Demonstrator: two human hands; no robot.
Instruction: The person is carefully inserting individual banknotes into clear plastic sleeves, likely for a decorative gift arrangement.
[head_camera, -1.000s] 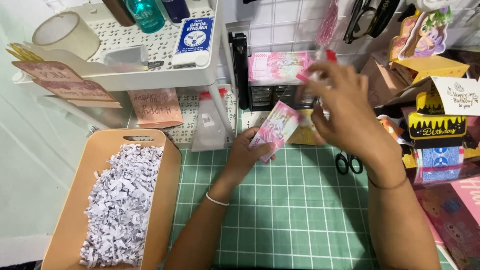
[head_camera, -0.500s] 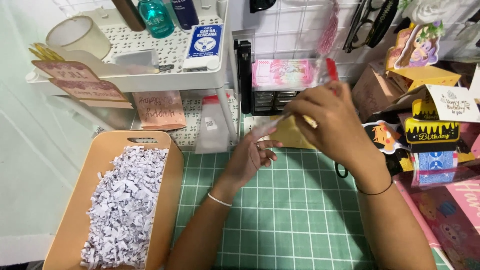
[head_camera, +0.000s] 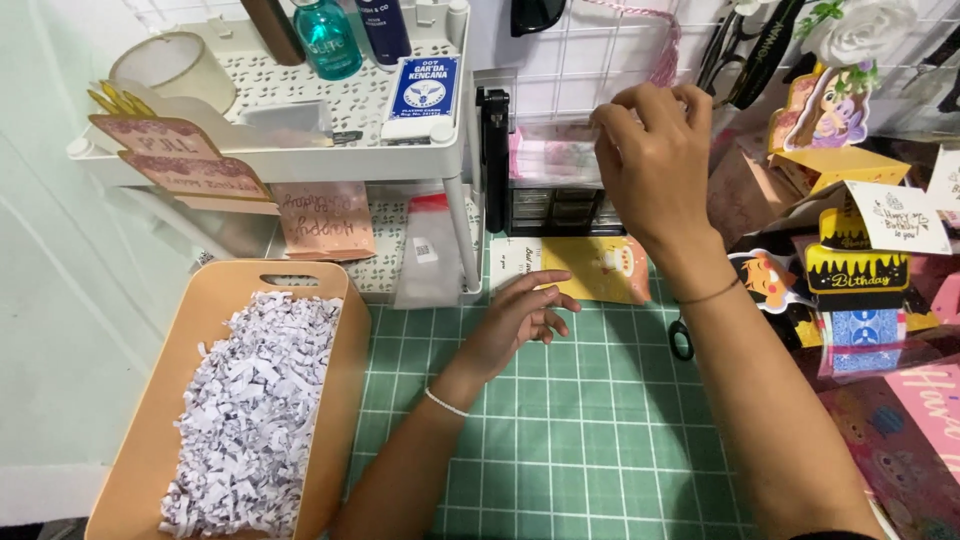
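Pink paper packets lie stacked on top of the small black plastic drawer unit, at twelve o'clock on the green gridded cutting mat that covers the tabletop. The right hand is raised at the stack's right end, its fingers curled and drawn together as if pinching at something there; whether they grip a packet I cannot tell, since the hand hides the contact. The left hand hovers low over the mat, fingers loosely spread and holding nothing, just at six o'clock of a yellow printed card that lies flat against the foot of the drawer unit. At nine o'clock sits a peach-coloured plastic tray heaped with white shredded paper. Black scissor handles peek out beside the right forearm. The step in hand looks like work at the pink stack; a clean move there calls for a light pinch on one packet alone, without disturbing the others.
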